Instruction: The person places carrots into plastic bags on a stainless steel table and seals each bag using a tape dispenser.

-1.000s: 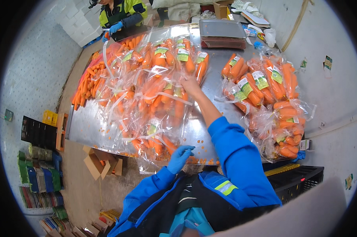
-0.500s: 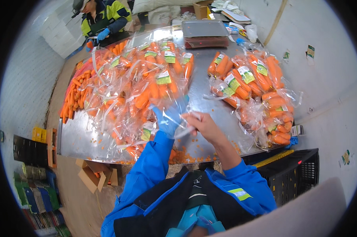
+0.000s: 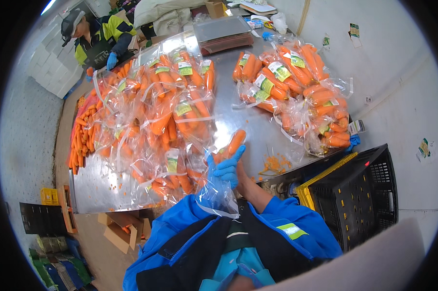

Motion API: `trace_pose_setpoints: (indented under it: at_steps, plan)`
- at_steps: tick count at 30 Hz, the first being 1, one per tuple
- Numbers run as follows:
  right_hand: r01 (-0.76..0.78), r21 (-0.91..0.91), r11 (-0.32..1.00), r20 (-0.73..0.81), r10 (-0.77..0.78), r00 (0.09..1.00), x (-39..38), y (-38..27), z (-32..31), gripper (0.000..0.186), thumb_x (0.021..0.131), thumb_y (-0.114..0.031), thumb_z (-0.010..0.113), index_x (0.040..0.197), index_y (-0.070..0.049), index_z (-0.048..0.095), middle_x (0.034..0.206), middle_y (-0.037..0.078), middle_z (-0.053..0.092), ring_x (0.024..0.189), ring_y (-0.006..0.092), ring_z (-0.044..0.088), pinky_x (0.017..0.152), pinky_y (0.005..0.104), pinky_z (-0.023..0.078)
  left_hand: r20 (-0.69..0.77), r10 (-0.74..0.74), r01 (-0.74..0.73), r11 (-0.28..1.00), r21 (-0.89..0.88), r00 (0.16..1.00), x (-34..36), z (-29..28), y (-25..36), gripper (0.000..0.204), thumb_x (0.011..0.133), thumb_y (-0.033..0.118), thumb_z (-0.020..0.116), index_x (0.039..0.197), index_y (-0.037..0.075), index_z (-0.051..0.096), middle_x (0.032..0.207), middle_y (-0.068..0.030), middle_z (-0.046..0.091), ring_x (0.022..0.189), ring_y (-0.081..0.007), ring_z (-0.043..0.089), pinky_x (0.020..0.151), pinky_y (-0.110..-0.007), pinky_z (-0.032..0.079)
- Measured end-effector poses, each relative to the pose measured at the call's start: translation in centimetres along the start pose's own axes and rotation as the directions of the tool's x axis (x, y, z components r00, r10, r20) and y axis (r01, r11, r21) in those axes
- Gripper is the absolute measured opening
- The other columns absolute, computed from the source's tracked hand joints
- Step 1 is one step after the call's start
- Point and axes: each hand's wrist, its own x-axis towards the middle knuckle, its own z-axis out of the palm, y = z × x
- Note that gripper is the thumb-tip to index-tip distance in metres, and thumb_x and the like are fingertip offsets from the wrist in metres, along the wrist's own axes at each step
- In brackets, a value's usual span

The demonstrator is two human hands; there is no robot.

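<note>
My left hand (image 3: 226,169), in a blue glove, is closed round a clear bag (image 3: 215,196) and a carrot (image 3: 236,141) that points up and away from me. The bag's open-looking end with a white strip hangs down over my jacket. My bare right hand (image 3: 244,178) is just behind the glove, its fingers hidden. Beyond them, a large pile of bagged carrots with green-white labels (image 3: 163,111) covers the left of the metal table (image 3: 228,121). Another group of bagged carrots (image 3: 291,82) lies at the right.
A co-worker (image 3: 102,43) in yellow-and-dark clothing and blue gloves works at the far left beside loose carrots (image 3: 83,136). A scale-like tray (image 3: 219,30) sits at the back. Black crates (image 3: 354,199) stand at the right, a cardboard box (image 3: 119,230) lower left, a wall (image 3: 393,97) right.
My hands have moved from reaching into the pile to nearer my body, with the bag's end now hanging down. My right fingers have become hidden. The view has shifted, showing more of the co-worker.
</note>
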Motion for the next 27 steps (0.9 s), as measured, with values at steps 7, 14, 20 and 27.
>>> trace_pose_setpoints:
  at_steps: [7, 14, 20, 27]
  plan:
    - [0.271, -0.488, 0.829, -0.294, -0.449, 0.844, -1.6, 3.0, 4.9, 0.079, 0.072, -0.071, 0.047, 0.119, -0.008, 0.044, 0.081, 0.010, 0.058, 0.067, 0.0183, 0.057, 0.060, 0.0303, 0.049, -0.508, -0.018, -0.011, 0.998, -0.054, 0.861, -6.3, -1.5, -0.2, 0.039, 0.089, 0.028, 0.048, 0.113, -0.002, 0.046, 0.067, 0.0009, 0.045, 0.049, -0.0064, 0.040, 0.051, -0.020, 0.038]
    - [0.322, -0.785, 0.529, -0.233, -0.734, 0.638, -5.7, 3.2, 1.2, 0.055, 0.083, -0.039, 0.060, 0.121, -0.005, 0.041, 0.111, 0.009, 0.051, 0.101, 0.0209, 0.052, 0.084, 0.0384, 0.047, -0.869, 0.134, 0.689, 0.556, 0.464, 0.477, -12.6, -4.5, 3.4, 0.029, 0.085, 0.023, 0.055, 0.099, -0.003, 0.055, 0.065, -0.0025, 0.052, 0.052, -0.0107, 0.048, 0.047, -0.023, 0.040]
    - [-0.102, -0.967, 0.233, -0.253, -0.847, 0.466, -9.1, 2.5, 0.6, 0.042, 0.085, -0.027, 0.057, 0.116, -0.002, 0.044, 0.091, 0.006, 0.058, 0.076, 0.0138, 0.061, 0.059, 0.0269, 0.050, -0.287, 0.765, 0.770, -0.391, 0.504, 0.576, -13.0, -5.8, 1.8, 0.019, 0.082, 0.020, 0.058, 0.088, 0.001, 0.058, 0.070, -0.0056, 0.059, 0.059, -0.0126, 0.054, 0.053, -0.025, 0.045]
    - [-0.420, -0.711, -0.565, 0.209, -0.739, 0.640, -10.4, -2.7, 6.2, 0.028, 0.082, -0.028, 0.055, 0.082, -0.001, 0.059, 0.074, 0.010, 0.063, 0.068, 0.0221, 0.062, 0.062, 0.0349, 0.047, -0.431, 0.700, 0.578, 0.032, 0.815, 0.569, -12.8, -7.7, 0.2, 0.027, 0.089, 0.027, 0.050, 0.091, 0.002, 0.059, 0.058, -0.0020, 0.054, 0.049, -0.0107, 0.049, 0.045, -0.023, 0.037]
